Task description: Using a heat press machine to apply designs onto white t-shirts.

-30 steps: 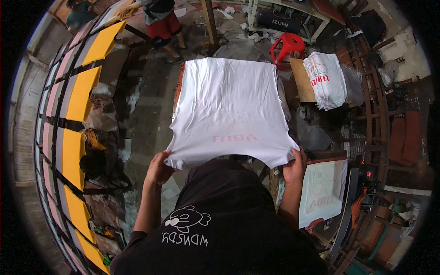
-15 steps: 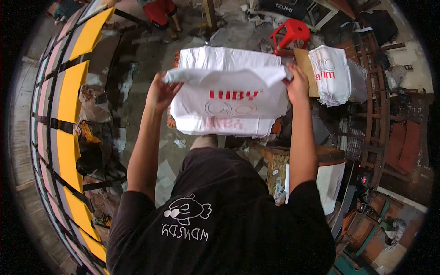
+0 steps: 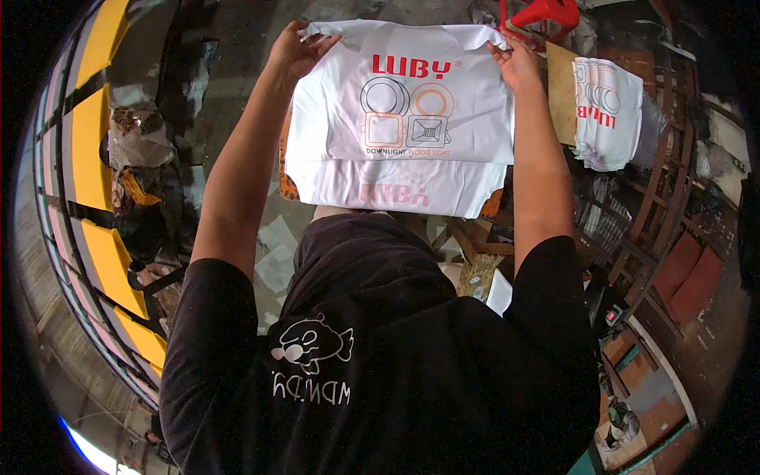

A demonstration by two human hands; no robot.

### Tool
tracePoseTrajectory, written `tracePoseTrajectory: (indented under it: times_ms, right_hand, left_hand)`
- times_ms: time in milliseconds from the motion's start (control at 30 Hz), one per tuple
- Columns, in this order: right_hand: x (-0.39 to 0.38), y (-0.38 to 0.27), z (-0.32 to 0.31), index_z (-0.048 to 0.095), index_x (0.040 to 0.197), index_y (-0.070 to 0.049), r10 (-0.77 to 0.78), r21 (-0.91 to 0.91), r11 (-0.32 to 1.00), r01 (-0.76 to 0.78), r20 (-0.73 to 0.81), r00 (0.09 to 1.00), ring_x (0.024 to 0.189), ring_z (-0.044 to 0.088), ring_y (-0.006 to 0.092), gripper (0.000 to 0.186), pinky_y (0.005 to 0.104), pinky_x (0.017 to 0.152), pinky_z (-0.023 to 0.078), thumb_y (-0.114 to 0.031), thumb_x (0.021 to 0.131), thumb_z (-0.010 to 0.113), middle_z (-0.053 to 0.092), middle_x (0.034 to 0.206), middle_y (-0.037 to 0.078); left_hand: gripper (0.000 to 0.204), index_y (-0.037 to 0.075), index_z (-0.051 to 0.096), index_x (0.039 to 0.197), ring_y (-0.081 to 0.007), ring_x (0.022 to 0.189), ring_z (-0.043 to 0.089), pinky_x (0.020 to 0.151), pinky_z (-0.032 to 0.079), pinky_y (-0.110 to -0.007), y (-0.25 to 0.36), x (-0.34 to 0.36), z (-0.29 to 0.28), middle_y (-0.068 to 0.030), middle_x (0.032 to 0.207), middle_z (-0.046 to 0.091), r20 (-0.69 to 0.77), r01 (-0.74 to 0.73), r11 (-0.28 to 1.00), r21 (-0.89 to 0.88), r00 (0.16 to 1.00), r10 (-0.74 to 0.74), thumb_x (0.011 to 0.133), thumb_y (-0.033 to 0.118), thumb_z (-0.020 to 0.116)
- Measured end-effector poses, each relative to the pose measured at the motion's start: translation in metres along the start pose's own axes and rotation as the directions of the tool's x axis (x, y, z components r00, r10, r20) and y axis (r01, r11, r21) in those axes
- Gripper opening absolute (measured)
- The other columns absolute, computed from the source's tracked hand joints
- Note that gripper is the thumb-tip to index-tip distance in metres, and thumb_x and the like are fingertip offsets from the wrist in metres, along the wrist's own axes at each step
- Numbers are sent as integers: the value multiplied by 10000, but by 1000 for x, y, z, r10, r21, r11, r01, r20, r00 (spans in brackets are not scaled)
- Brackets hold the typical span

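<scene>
Two bare hands hold one white cloth [image 3: 332, 99], which spreads over an orange-speckled board [image 3: 288, 188]. The left hand [image 3: 296, 54] is closed on a corner toward the board's far left; the right hand [image 3: 519, 66] pinches another corner toward its far right. Between them the cloth shows red lettering above round and square line drawings in black and orange. Along the board's near edge I see a white layer [image 3: 317, 179] with faint reddish lettering; whether it is part of the same cloth, I can't tell. Right of the board sits a pile of printed white cloths [image 3: 624, 127], partly over a tan sheet [image 3: 560, 99]. A red stool [image 3: 549, 21] stands beyond the board's right side, and yellow panels [image 3: 90, 150] line up well to its left.
</scene>
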State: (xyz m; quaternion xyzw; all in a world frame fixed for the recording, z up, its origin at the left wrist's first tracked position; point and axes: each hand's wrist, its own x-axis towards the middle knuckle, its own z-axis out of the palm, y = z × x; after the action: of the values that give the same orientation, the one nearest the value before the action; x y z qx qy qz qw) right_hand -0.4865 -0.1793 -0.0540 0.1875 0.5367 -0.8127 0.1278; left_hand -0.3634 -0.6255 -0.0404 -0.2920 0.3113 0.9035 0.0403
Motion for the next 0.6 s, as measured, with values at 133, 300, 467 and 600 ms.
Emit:
tracePoseTrajectory:
  times_ms: [133, 300, 467, 600]
  right_hand:
    - [12, -1, 4, 581, 1194, 36, -56, 46, 997, 58, -50, 997, 1069, 661, 357, 218, 477, 904, 634, -34, 988, 573, 606, 1199, 183]
    - [37, -4, -2, 605, 1163, 67, -51, 57, 997, 50, 10, 999, 1008, 704, 356, 202, 460, 898, 638, -35, 1018, 507, 669, 1146, 210]
    - [63, 12, 0, 583, 1310, 8, 94, 38, 994, -100, 135, 986, 1094, 671, 304, 356, 444, 944, 548, -220, 1045, 516, 692, 1184, 157]
    - [49, 20, -12, 631, 1171, 26, 76, -23, 997, -73, 139, 987, 950, 722, 293, 228, 352, 751, 622, -139, 1019, 591, 699, 1093, 153]
  left_hand:
    - [393, -93, 405, 1249, -452, 1025, 701, 945, 640, -451, 7, 15, -5, -320, 1130, 602, 28, 9, 999, 50, 1000, -10, 1065, 254, 407]
    - [408, -163, 500, 1258, -396, 1209, 625, 1036, 583, -391, 15, 42, -27, -314, 1230, 615, 51, 21, 999, 48, 998, -24, 1049, 184, 453]
    - [463, -142, 487, 1306, -388, 1206, 632, 1057, 557, -434, 19, 68, -55, -299, 1279, 611, 148, -46, 976, 214, 989, 14, 1072, 253, 436]
    - [476, -45, 545, 1321, -315, 1124, 665, 951, 563, -446, 2, 50, -57, -203, 1301, 634, -67, -112, 888, 445, 985, 158, 1078, 358, 469]
